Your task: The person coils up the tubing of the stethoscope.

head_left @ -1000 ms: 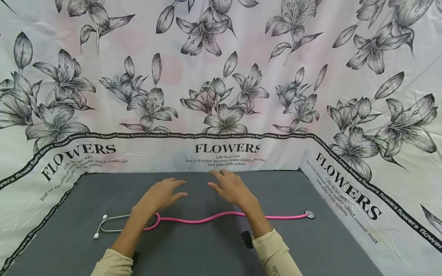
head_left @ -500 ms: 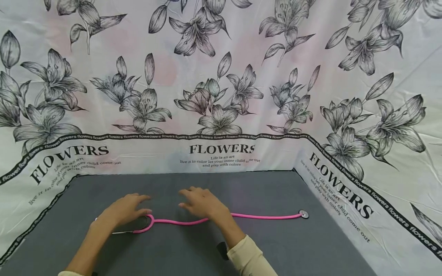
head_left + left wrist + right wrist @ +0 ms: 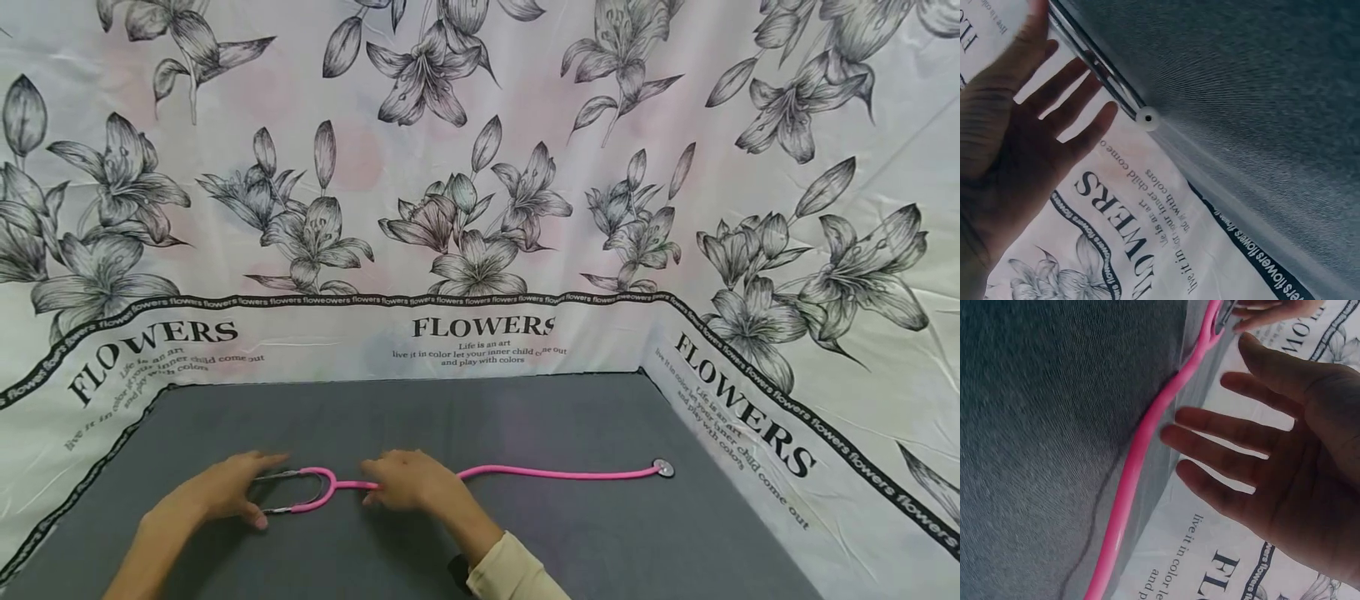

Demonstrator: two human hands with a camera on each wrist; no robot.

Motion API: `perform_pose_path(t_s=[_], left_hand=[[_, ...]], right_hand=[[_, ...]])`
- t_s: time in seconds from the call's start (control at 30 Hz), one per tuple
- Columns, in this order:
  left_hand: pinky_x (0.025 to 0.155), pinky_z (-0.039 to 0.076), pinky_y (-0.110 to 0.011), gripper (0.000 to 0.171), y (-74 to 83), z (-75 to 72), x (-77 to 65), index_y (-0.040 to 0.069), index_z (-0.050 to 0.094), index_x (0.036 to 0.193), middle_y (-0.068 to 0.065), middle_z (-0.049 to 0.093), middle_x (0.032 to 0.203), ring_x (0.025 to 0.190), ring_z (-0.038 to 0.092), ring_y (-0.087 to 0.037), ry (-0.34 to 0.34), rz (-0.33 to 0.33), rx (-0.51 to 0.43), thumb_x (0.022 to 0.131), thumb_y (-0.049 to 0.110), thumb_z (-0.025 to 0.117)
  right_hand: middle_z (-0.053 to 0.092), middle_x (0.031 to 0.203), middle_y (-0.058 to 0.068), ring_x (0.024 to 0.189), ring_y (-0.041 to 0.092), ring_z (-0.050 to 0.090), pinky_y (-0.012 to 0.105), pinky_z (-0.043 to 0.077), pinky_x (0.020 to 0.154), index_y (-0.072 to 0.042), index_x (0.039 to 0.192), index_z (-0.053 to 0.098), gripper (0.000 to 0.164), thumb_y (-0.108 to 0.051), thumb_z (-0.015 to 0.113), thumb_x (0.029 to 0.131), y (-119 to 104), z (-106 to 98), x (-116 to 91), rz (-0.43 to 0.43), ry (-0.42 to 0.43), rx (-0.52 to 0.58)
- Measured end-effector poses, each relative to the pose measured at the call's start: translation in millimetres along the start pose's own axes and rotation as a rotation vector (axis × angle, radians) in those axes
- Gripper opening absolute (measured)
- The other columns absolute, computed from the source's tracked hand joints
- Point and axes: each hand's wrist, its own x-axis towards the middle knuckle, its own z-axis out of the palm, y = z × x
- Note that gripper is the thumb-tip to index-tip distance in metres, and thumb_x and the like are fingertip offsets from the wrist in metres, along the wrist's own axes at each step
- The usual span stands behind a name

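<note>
A stethoscope with a pink tube [image 3: 555, 475] lies stretched across the grey table, its round chest piece [image 3: 663, 467] at the right end. My left hand [image 3: 217, 492] is over the metal ear tubes, thumb and fingers spread on either side and covering the ear tips in the head view. In the left wrist view a white ear tip [image 3: 1147, 119] shows just beyond the fingertips. My right hand [image 3: 408, 482] hovers over the pink tube just right of its fork. In the right wrist view its fingers [image 3: 1222, 428] are extended and apart, close beside the tube.
The grey tabletop [image 3: 510, 417] is bordered at the back and sides by a white cloth [image 3: 337, 342] with flower drawings and the word FLOWERS. A small black piece [image 3: 459, 575] shows by the right sleeve [image 3: 517, 575].
Both hands have come down and to the left, from above the table's middle to the stethoscope's fork and ear tubes. The stethoscope stays in place; the head view has shifted slightly.
</note>
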Motion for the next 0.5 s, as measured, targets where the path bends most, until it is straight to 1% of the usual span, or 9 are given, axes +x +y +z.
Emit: perform_pose_path(t_s=[0.03,0.1,0.17,0.2,0.27,0.37,0.43,0.5], left_hand=[[0.096,0.049,-0.070,0.109,-1.5,0.8,-1.6,0.016,0.058,0.148,-0.028,0.059,0.141,0.129,0.057,-0.053,-0.004,0.002,0.006,0.056,0.064,0.092],[0.095,0.052,-0.066,0.097,-3.5,2.5,-4.4,0.015,0.063,0.142,-0.023,0.063,0.136,0.125,0.061,-0.048,-0.013,0.013,0.006,0.059,0.053,0.096],[0.092,0.055,-0.059,0.082,-4.4,4.4,-5.7,0.017,0.068,0.133,-0.013,0.066,0.129,0.119,0.065,-0.039,-0.014,0.025,0.002,0.061,0.046,0.097],[0.089,0.056,-0.055,0.076,-5.0,5.0,-5.4,0.019,0.069,0.129,-0.008,0.066,0.124,0.114,0.066,-0.034,-0.021,0.030,-0.004,0.062,0.045,0.097],[0.083,0.057,-0.048,0.065,-5.7,5.9,-3.9,0.025,0.068,0.122,-0.001,0.065,0.116,0.106,0.066,-0.025,-0.048,0.030,-0.032,0.066,0.042,0.096],[0.077,0.054,-0.040,0.053,-3.2,4.7,-1.2,0.031,0.065,0.116,0.005,0.063,0.108,0.098,0.062,-0.015,-0.102,0.025,-0.080,0.072,0.036,0.094],[0.073,0.052,-0.036,0.049,3.3,2.4,-1.6,0.030,0.064,0.115,0.006,0.063,0.102,0.091,0.060,-0.011,-0.109,0.034,-0.105,0.075,0.028,0.092],[0.068,0.049,-0.031,0.045,11.8,-1.3,-4.6,0.028,0.063,0.115,0.009,0.063,0.095,0.083,0.059,-0.006,-0.098,0.062,-0.115,0.079,0.022,0.089]], right_hand=[[0.073,0.108,-0.008,0.099,0.003,0.066,0.025,0.055,0.090,-0.025,0.132,0.067,0.039,-0.037,0.075,0.096,-0.8,1.1,-0.4,-0.001,-0.018,0.004],[0.069,0.101,-0.010,0.092,0.002,0.062,0.023,0.052,0.086,-0.025,0.130,0.068,0.037,-0.033,0.078,0.095,-2.1,3.6,-1.4,-0.001,-0.045,0.023],[0.066,0.095,-0.009,0.087,0.002,0.058,0.021,0.050,0.081,-0.025,0.126,0.069,0.035,-0.026,0.080,0.093,-3.4,5.6,-2.7,-0.006,-0.051,0.026],[0.065,0.095,-0.009,0.086,0.002,0.058,0.021,0.049,0.080,-0.025,0.125,0.069,0.034,-0.022,0.080,0.093,-3.9,6.2,-3.1,-0.006,-0.049,0.017],[0.066,0.098,-0.008,0.089,0.002,0.060,0.021,0.050,0.080,-0.026,0.125,0.068,0.037,-0.015,0.081,0.092,-4.7,7.1,-3.9,0.002,-0.042,0.003],[0.068,0.101,-0.006,0.095,0.005,0.065,0.022,0.053,0.081,-0.026,0.122,0.065,0.037,-0.009,0.080,0.091,-6.0,7.5,-4.9,0.019,-0.039,-0.031],[0.068,0.101,-0.006,0.097,0.007,0.066,0.023,0.053,0.082,-0.025,0.117,0.062,0.036,-0.007,0.079,0.091,-6.8,8.5,-5.3,0.043,-0.040,-0.039],[0.067,0.097,-0.006,0.095,0.008,0.066,0.024,0.052,0.082,-0.024,0.109,0.059,0.032,-0.006,0.079,0.091,-7.9,9.6,-5.9,0.072,-0.045,-0.042]])
